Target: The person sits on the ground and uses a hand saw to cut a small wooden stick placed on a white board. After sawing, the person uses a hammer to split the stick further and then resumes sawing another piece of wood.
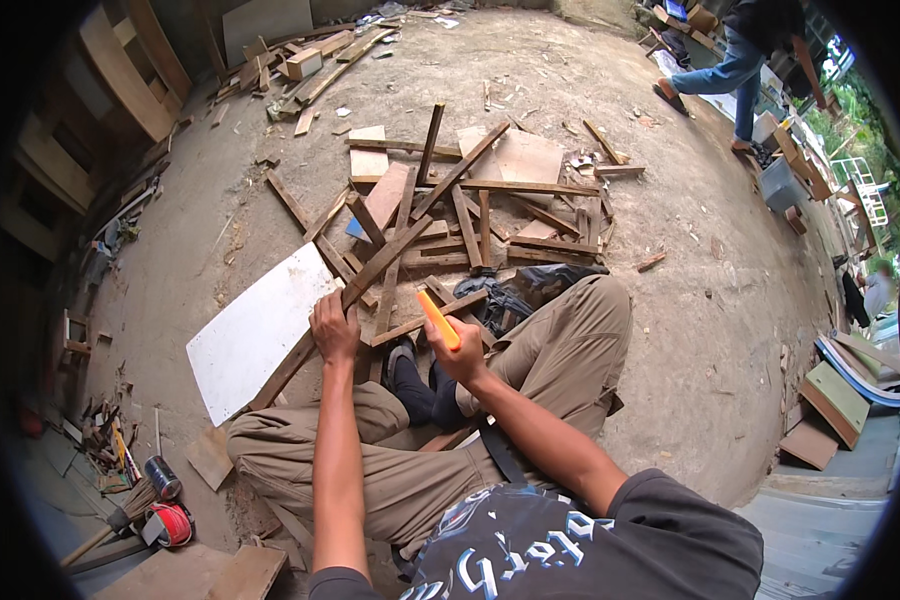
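Two hands busy: my left hand [333,327] clamps the long brown wooden slat [342,310] steady, my right hand [460,352] grips the orange-handled tool [438,319], which I judge needs lining up on the slat.

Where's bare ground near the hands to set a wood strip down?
Bare dirt floor lies left of the white rectangular board, and a wider patch opens right of the bent knee. The heap of scrap wood strips ahead is crowded. The left hand grips a long wooden strip; the right hand holds an orange tool.
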The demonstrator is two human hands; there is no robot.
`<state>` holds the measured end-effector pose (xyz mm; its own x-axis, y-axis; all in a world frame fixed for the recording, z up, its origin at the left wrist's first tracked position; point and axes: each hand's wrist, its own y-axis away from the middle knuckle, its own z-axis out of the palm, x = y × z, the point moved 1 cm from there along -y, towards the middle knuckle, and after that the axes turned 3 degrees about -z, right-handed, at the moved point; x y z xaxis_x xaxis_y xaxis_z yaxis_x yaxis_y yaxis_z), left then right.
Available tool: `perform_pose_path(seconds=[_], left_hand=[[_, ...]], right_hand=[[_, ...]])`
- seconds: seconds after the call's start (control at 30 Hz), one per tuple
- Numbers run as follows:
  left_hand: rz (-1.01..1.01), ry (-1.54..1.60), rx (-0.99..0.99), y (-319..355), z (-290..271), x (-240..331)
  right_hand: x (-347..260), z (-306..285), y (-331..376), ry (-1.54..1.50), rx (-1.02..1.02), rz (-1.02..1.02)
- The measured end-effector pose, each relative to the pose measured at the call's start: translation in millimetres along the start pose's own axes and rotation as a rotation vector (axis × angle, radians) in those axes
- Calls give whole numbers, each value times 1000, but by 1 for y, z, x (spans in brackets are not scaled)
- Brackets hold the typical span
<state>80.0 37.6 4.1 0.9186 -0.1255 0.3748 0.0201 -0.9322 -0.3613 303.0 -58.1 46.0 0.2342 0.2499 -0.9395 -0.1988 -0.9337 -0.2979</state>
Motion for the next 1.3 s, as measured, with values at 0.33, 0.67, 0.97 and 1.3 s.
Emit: perform_pose_path(seconds=[0.33, 0.67, 0.97, 1.3], left_hand=[[210, 162, -248, -1, -21, 15], [176, 241, -249, 3, -32, 28], [234, 243, -167, -5, -32, 20], [122, -2, -51, -21, -15, -24]], right_hand=[[-3, 3, -1, 53, -20, -141], [-8, 0, 0, 29, -14, -131], [-11, 2, 0, -1, -16, -142], [-12, 6, 2, 38, -63, -210]])
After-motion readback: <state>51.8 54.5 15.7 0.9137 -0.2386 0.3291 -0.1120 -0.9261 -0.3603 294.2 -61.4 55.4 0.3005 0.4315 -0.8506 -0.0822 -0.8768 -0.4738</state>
